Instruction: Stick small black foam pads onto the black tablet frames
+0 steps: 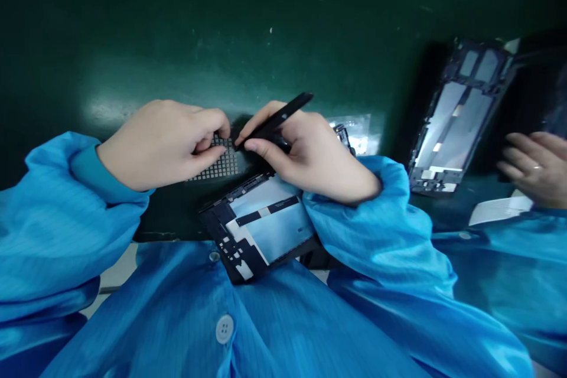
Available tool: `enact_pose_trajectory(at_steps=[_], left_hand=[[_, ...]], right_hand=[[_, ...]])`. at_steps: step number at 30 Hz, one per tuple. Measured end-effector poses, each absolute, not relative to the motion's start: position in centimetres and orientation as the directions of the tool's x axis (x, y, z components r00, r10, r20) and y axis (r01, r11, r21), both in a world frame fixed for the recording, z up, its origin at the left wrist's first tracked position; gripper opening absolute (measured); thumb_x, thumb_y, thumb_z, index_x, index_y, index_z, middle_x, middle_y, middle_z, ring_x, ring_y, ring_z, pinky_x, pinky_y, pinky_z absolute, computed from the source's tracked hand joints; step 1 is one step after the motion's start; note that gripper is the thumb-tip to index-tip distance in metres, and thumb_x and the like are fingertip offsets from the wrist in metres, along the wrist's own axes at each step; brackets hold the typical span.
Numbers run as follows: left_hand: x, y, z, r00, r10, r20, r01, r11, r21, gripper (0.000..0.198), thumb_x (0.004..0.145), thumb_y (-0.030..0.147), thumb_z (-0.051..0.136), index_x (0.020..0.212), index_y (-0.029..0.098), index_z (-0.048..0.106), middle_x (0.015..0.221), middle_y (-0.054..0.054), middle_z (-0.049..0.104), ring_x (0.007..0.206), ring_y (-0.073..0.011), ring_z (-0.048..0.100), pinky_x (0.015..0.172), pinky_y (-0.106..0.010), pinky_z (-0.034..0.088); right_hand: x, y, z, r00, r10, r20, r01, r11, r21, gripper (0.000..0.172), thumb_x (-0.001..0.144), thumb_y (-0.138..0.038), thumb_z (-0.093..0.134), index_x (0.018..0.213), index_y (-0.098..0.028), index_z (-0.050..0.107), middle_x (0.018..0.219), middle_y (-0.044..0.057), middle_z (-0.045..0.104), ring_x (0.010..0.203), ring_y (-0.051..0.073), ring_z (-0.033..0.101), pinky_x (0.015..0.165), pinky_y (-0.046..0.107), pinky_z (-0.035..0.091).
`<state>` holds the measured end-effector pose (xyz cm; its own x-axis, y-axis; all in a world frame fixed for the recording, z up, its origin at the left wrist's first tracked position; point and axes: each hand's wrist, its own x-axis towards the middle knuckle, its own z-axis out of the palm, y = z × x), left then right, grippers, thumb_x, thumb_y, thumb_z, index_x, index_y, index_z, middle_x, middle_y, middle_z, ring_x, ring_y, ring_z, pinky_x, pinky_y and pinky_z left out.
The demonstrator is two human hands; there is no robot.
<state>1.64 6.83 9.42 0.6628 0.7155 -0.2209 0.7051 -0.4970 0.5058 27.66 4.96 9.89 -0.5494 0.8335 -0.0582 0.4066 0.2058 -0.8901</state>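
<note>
the right hand [310, 150] pinches a black pen-shaped tool [283, 115] at frame centre; the left hand [163, 142] curls over a gridded sheet [227, 164] left of centre, grip unclear. a phone frame [279, 230] sits lower centre.

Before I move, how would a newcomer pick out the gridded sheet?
On the dark green table, find the left hand. Partly hidden by it is the gridded sheet, beyond the near phone-like frame. Unlike that frame, it shows a regular grid of small greyish squares.
</note>
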Motion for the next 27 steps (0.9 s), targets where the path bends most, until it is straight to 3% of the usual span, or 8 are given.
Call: enact_pose_trajectory(at_steps=[5, 7, 10, 12, 15, 20, 27], left_hand=[[1.4, 5.5, 10.1, 0.668, 0.727, -0.16, 0.689, -0.522, 0.502, 0.028, 0.109, 0.042, 0.061, 0.116, 0.02, 0.077, 0.077, 0.001, 0.068, 0.066, -0.0178, 0.06, 0.067, -0.029, 0.042], [2.0, 3.4, 10.5, 0.645, 0.758, -0.095, 0.708, -0.546, 0.447, 0.045, 0.112, 0.06, 0.054, 0.113, 0.021, 0.077, 0.087, -0.005, 0.073, 0.068, -0.0227, 0.065, 0.06, -0.032, 0.043], [3.4, -0.2, 10.8, 0.665, 0.746, -0.034, 0.695, -0.602, 0.394, 0.076, 0.113, 0.082, 0.037, 0.123, 0.018, 0.077, 0.114, -0.019, 0.078, 0.096, -0.0377, 0.078, 0.068, -0.045, 0.061], [4.3, -1.9, 10.9, 0.7, 0.713, -0.041, 0.669, -0.635, 0.385, 0.086, 0.113, 0.083, 0.028, 0.136, 0.014, 0.073, 0.126, -0.025, 0.076, 0.117, -0.0457, 0.077, 0.084, -0.057, 0.068], [5.0, -2.8, 10.6, 0.704, 0.708, -0.057, 0.672, -0.638, 0.377, 0.091, 0.113, 0.083, 0.022, 0.145, 0.011, 0.067, 0.129, -0.027, 0.074, 0.124, -0.0494, 0.075, 0.097, -0.064, 0.068], [5.0, -2.4, 10.6, 0.69, 0.721, -0.065, 0.692, -0.63, 0.354, 0.096, 0.112, 0.086, 0.02, 0.143, 0.008, 0.065, 0.13, -0.027, 0.073, 0.127, -0.049, 0.074, 0.104, -0.067, 0.067], [4.8, -2.2, 10.9, 0.689, 0.716, -0.109, 0.7, -0.619, 0.357, 0.098, 0.109, 0.09, 0.018, 0.148, 0.011, 0.062, 0.131, -0.025, 0.072, 0.13, -0.0488, 0.072, 0.105, -0.069, 0.065]], right_hand=[[30.7, 0.9, 11.3, -0.213, 0.977, -0.034, 0.095, -0.014, -0.995, 0.017, 0.111, -0.046, 0.078, 0.112, -0.029, 0.077, 0.108, 0.003, 0.086, 0.094, 0.023, 0.082, 0.088, 0.041, 0.071], [33.1, -3.1, 11.9, 0.004, 1.0, -0.025, 0.12, -0.025, -0.992, 0.009, 0.11, -0.04, 0.079, 0.112, -0.031, 0.078, 0.106, 0.003, 0.085, 0.097, 0.025, 0.082, 0.087, 0.043, 0.069], [36.3, -9.2, 11.6, 0.234, 0.972, -0.008, 0.232, -0.063, -0.971, 0.003, 0.111, -0.033, 0.076, 0.114, -0.032, 0.077, 0.102, 0.004, 0.082, 0.101, 0.026, 0.08, 0.092, 0.044, 0.066], [37.8, -11.9, 10.9, 0.242, 0.97, -0.026, 0.264, -0.092, -0.96, 0.003, 0.113, -0.029, 0.073, 0.114, -0.03, 0.075, 0.101, 0.004, 0.08, 0.099, 0.023, 0.078, 0.091, 0.041, 0.065], [38.7, -13.6, 9.4, 0.182, 0.983, -0.014, 0.298, -0.069, -0.952, 0.004, 0.115, -0.028, 0.07, 0.118, -0.029, 0.072, 0.103, 0.004, 0.081, 0.101, 0.022, 0.078, 0.091, 0.039, 0.064], [38.1, -13.3, 8.0, 0.197, 0.974, 0.112, 0.317, 0.045, -0.947, 0.009, 0.116, -0.024, 0.066, 0.123, -0.03, 0.069, 0.108, 0.005, 0.081, 0.106, 0.022, 0.079, 0.093, 0.04, 0.066], [37.6, -12.9, 8.0, 0.131, 0.978, 0.161, 0.402, 0.096, -0.911, 0.021, 0.114, -0.014, 0.063, 0.126, -0.029, 0.067, 0.11, 0.005, 0.08, 0.108, 0.022, 0.079, 0.094, 0.042, 0.067]])
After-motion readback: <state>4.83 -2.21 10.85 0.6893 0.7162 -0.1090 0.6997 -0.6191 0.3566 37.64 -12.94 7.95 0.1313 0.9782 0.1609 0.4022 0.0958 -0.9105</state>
